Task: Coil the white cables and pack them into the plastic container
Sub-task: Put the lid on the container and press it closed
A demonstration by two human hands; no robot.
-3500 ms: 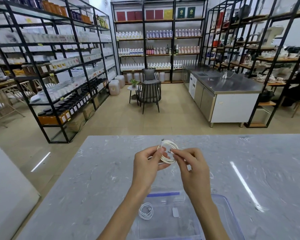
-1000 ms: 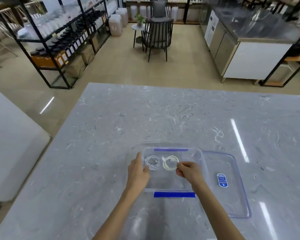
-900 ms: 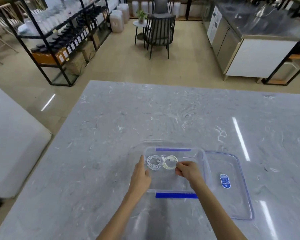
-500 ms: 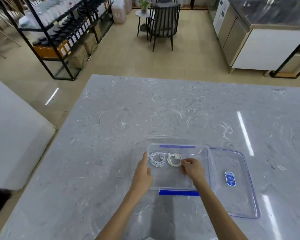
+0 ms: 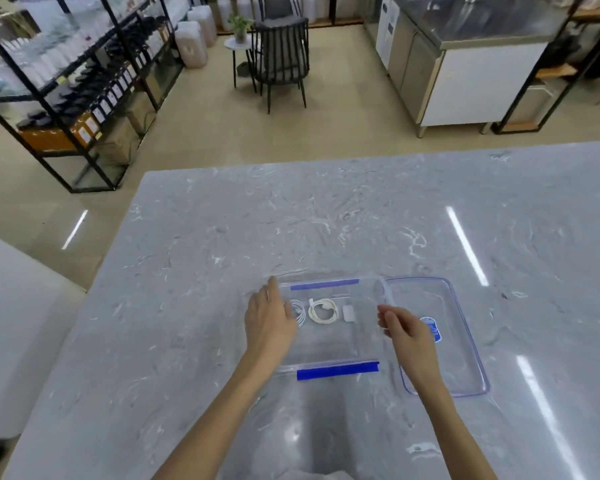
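Observation:
A clear plastic container (image 5: 336, 370) with blue clips sits on the grey marble table (image 5: 222, 258). Inside it lie two coiled white cables: one coil (image 5: 323, 310) in the middle, another coil (image 5: 299, 311) to its left, partly hidden by my left hand. A small white plug (image 5: 349, 312) lies beside them. My left hand (image 5: 269, 317) rests against the container's left wall, fingers apart. My right hand (image 5: 404, 329) hovers at the container's right wall with loosely curled fingers and nothing in it.
The container's clear lid (image 5: 461, 341) with a blue rim and a blue label lies just right of the container. Beyond the table's far edge are black shelving racks (image 5: 66, 84), a dark chair (image 5: 281, 57) and a steel counter (image 5: 465, 57).
My right hand has let go of the middle coil and drawn back to the container's right side. The coil now lies in the container. The left hand stays at the left wall.

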